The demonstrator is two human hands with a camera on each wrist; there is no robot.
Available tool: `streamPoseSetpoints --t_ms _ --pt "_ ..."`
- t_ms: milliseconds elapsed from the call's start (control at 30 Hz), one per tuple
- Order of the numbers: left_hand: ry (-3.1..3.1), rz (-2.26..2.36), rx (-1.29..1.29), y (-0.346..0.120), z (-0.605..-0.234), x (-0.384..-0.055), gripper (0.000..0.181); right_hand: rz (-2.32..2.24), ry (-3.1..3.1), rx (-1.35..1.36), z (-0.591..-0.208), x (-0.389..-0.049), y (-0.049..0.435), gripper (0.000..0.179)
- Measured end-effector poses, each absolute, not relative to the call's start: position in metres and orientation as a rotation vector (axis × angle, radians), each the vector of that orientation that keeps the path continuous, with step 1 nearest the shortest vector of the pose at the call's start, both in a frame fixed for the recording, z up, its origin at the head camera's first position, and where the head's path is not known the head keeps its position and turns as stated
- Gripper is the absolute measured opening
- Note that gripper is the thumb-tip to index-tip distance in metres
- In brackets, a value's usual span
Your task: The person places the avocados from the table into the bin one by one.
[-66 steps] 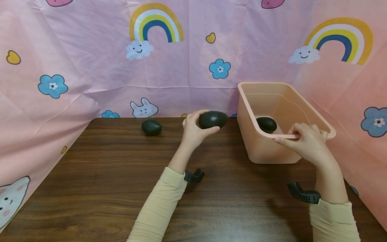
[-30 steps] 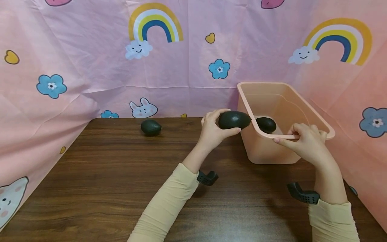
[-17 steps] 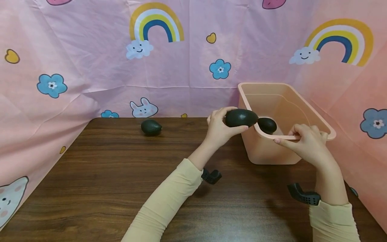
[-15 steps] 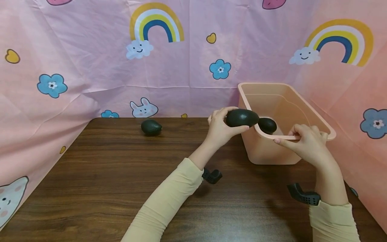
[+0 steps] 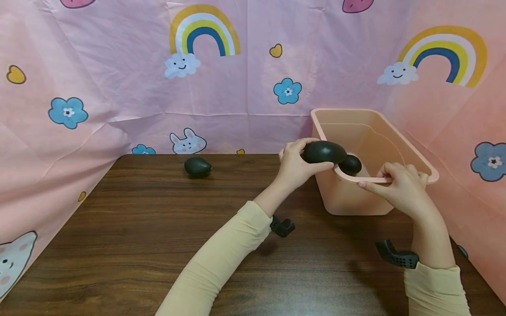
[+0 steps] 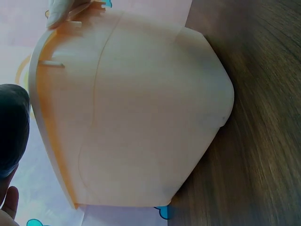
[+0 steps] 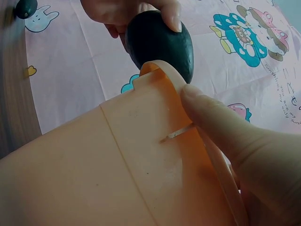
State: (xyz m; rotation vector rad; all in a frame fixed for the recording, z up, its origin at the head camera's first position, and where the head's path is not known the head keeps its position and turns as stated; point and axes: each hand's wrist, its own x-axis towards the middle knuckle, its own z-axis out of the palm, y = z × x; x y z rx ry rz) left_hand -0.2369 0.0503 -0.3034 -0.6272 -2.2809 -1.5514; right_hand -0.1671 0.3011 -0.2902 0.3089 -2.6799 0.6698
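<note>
My left hand [image 5: 296, 164] grips a dark green avocado [image 5: 324, 152] between thumb and fingers, over the left rim of a peach plastic bin [image 5: 356, 197]. In the right wrist view the held avocado [image 7: 160, 42] shows just beyond the bin's corner. My right hand [image 5: 401, 186] pinches the bin's front rim, thumb outside and fingers inside. A second avocado [image 5: 350, 165] lies inside the bin, partly hidden by the held one. Another avocado [image 5: 197, 167] lies on the table at the back left.
The bin stands at the right back of a dark wooden table [image 5: 158, 245]. A pink printed cloth [image 5: 253, 79] hangs behind and along both sides. Black wrist mounts [image 5: 282, 227] stick out from both forearms.
My left hand has carried its avocado rightward, from left of the bin to over its left rim. The right hand keeps its hold on the front rim.
</note>
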Motion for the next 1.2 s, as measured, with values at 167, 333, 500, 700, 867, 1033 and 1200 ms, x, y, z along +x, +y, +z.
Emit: streamPoseSetpoints --t_ms 167,333,500,700,867,1033,1200 --pt "-2.298 -1.53 -0.63 0.057 -0.3 -0.238 0.06 0.675 -2.688 0.305 -0.29 -0.166 0.301 0.039" --pt "-2.313 -1.512 -0.64 0.062 -0.297 -0.241 0.059 0.672 -2.689 0.305 -0.29 -0.166 0.301 0.039" --pt "-2.325 -1.499 -0.655 0.069 -0.292 -0.243 0.06 0.659 -2.696 0.298 -0.291 -0.166 0.301 0.04" --pt "-2.339 -1.467 -0.649 0.076 -0.289 -0.243 0.062 0.659 -2.69 0.302 -0.291 -0.166 0.301 0.04" --pt "-2.348 -1.42 -0.647 0.08 -0.288 -0.244 0.061 0.659 -2.685 0.303 -0.29 -0.166 0.301 0.039" --pt "-2.36 -1.408 -0.625 0.085 -0.29 -0.245 0.061 0.659 -2.681 0.307 -0.289 -0.165 0.301 0.039" --pt "-2.366 -1.384 -0.588 0.089 -0.292 -0.246 0.064 0.655 -2.687 0.307 -0.289 -0.165 0.301 0.039"
